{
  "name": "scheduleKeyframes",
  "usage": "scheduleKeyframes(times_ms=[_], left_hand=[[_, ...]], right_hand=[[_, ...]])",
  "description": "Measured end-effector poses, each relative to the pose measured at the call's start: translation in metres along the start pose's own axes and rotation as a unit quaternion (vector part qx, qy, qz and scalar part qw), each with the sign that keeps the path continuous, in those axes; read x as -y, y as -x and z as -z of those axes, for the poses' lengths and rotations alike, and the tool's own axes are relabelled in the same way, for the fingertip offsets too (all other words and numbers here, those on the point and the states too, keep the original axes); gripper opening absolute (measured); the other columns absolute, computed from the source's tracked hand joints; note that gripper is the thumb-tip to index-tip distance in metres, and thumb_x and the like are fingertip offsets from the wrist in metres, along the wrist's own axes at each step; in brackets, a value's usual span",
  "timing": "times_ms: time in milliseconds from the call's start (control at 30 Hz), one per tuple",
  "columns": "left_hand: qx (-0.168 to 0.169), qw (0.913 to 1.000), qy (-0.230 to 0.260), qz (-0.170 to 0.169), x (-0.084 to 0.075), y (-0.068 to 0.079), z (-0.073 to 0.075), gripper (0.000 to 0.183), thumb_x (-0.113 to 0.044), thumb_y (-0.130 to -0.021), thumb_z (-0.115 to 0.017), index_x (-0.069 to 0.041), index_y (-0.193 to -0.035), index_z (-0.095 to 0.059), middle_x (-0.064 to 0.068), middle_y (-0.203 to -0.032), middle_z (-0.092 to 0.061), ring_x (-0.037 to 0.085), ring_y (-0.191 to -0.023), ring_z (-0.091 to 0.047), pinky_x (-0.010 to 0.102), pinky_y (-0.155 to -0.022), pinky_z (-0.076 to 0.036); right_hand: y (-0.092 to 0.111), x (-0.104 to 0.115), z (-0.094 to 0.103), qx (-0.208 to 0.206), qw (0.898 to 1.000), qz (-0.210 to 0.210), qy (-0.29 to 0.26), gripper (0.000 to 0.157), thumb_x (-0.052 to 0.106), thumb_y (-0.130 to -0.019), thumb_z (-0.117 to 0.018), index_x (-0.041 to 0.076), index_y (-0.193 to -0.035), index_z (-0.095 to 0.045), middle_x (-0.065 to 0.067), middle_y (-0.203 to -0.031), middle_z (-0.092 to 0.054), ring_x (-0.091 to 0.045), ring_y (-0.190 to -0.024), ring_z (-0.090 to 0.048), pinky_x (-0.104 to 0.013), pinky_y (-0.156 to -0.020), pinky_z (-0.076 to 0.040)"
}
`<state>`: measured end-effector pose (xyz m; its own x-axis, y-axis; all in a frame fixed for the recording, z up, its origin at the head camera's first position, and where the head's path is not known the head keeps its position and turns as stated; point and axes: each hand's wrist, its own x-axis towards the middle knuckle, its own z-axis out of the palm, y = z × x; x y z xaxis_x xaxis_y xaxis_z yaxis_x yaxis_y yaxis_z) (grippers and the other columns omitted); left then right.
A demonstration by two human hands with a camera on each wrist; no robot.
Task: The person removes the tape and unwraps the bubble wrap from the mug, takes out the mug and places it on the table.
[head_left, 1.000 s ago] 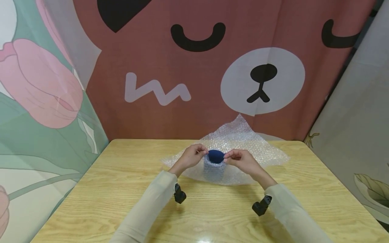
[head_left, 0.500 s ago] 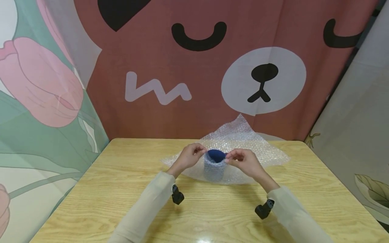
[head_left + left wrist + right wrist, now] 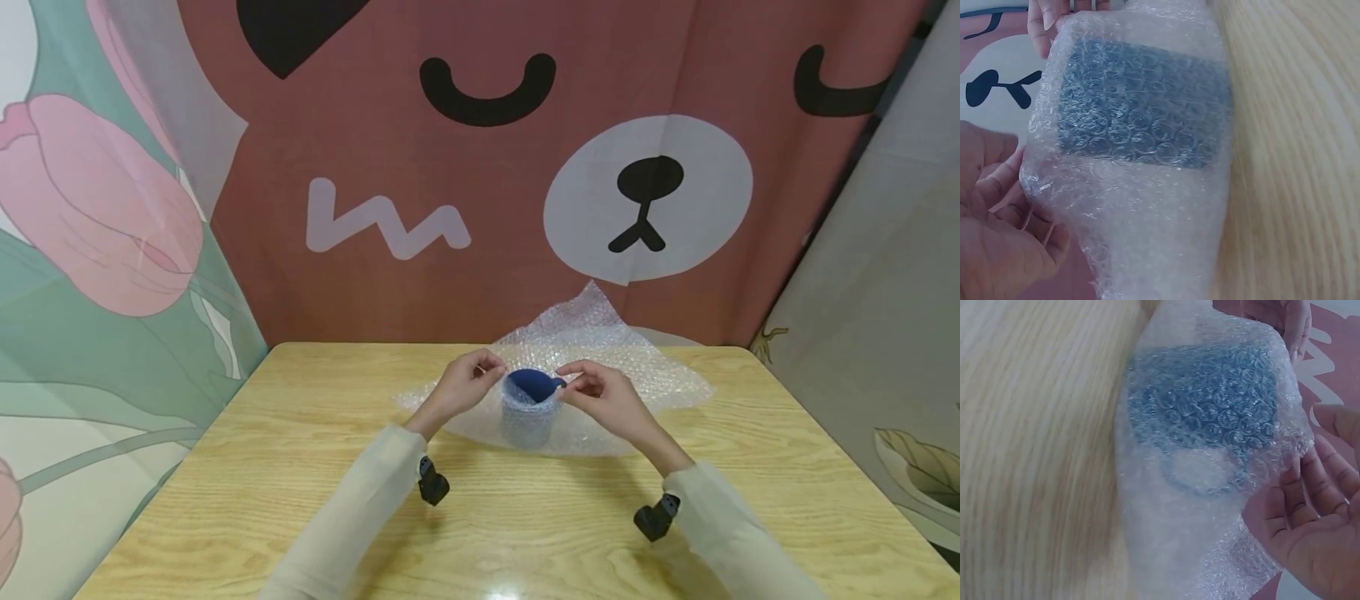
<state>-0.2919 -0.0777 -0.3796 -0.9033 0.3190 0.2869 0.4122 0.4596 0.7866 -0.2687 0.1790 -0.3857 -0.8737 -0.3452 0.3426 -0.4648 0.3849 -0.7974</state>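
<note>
Reaching over the wooden table [image 3: 525,517], you had your left hand [image 3: 463,387] and your right hand [image 3: 609,400] at the two sides of a blue mug [image 3: 529,384]. This mug stood upright in the far part of the table, with clear bubble wrap [image 3: 660,377] around its side, and its mouth faced upward between your hands. Its handle [image 3: 560,382] pointed toward your right hand, and in the right wrist view it showed through the wrap like a ring. More of the wrap lay spread around and behind the mug, and one corner rose to a peak before the reddish curtain [image 3: 360,292]. Your left fingertips were close together at the edge of the wrap, just beside the rim; I cannot tell whether they pinched it. On your right hand, thumb and forefinger were apart near the handle, and some loosely bent fingers touched the wrap's edge. Below each pale sleeve [image 3: 360,500], a small black camera [image 3: 432,483] was worn at the wrist.
</note>
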Motion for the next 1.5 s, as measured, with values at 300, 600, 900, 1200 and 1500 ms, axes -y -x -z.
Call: scheduleKeyframes(times_ms=[300, 600, 900, 1200, 1500], left_hand=[[0.045, 0.9982, -0.03, 0.024, -0.005, -0.005, 0.0, 0.013, -0.021, -0.094, -0.064, -0.01, -0.1, -0.068, 0.0, -0.086, -0.063, 0.015, -0.075, -0.055, 0.029, -0.061, -0.047], [0.054, 0.998, -0.014, 0.028, -0.004, -0.004, 0.001, 0.008, -0.015, -0.093, -0.065, -0.009, -0.094, -0.07, 0.0, -0.083, -0.063, 0.013, -0.069, -0.051, 0.027, -0.057, -0.043], [0.056, 0.9981, 0.003, 0.026, -0.005, -0.001, 0.004, 0.011, -0.015, -0.094, -0.065, -0.007, -0.095, -0.072, -0.004, -0.089, -0.065, 0.015, -0.073, -0.051, 0.029, -0.064, -0.043], [0.044, 0.9986, 0.021, 0.021, -0.006, 0.004, 0.007, 0.011, -0.016, -0.095, -0.065, -0.01, -0.099, -0.073, -0.005, -0.089, -0.065, 0.016, -0.079, -0.056, 0.03, -0.067, -0.048], [0.028, 0.9992, 0.023, 0.015, -0.004, 0.009, 0.015, 0.017, -0.016, -0.093, -0.068, -0.01, -0.108, -0.072, -0.003, -0.107, -0.067, 0.017, -0.086, -0.06, 0.031, -0.069, -0.052]], right_hand=[[-0.006, 0.005, -0.005, 0.078, 0.995, -0.064, 0.007, 0.032, 0.027, -0.091, -0.069, 0.004, -0.114, -0.067, -0.008, -0.083, -0.068, -0.024, -0.072, -0.057, -0.032, -0.061, -0.044], [0.003, 0.047, -0.003, 0.082, 0.995, -0.062, -0.014, 0.021, 0.009, -0.093, -0.065, -0.006, -0.107, -0.067, -0.015, -0.089, -0.067, -0.041, -0.08, -0.057, -0.04, -0.068, -0.049], [0.002, 0.027, -0.005, 0.072, 0.996, -0.045, -0.009, 0.027, 0.009, -0.092, -0.067, -0.005, -0.116, -0.066, -0.012, -0.091, -0.067, -0.03, -0.077, -0.059, -0.027, -0.061, -0.047], [0.001, 0.003, -0.004, 0.041, 0.999, -0.01, 0.009, 0.03, 0.02, -0.088, -0.074, 0.006, -0.114, -0.071, -0.006, -0.105, -0.069, -0.018, -0.07, -0.056, -0.027, -0.054, -0.046], [0.006, 0.004, -0.001, 0.008, 0.999, 0.018, 0.031, 0.028, 0.019, -0.085, -0.077, 0.014, -0.112, -0.074, -0.001, -0.081, -0.069, -0.016, -0.059, -0.056, -0.026, -0.046, -0.042]])
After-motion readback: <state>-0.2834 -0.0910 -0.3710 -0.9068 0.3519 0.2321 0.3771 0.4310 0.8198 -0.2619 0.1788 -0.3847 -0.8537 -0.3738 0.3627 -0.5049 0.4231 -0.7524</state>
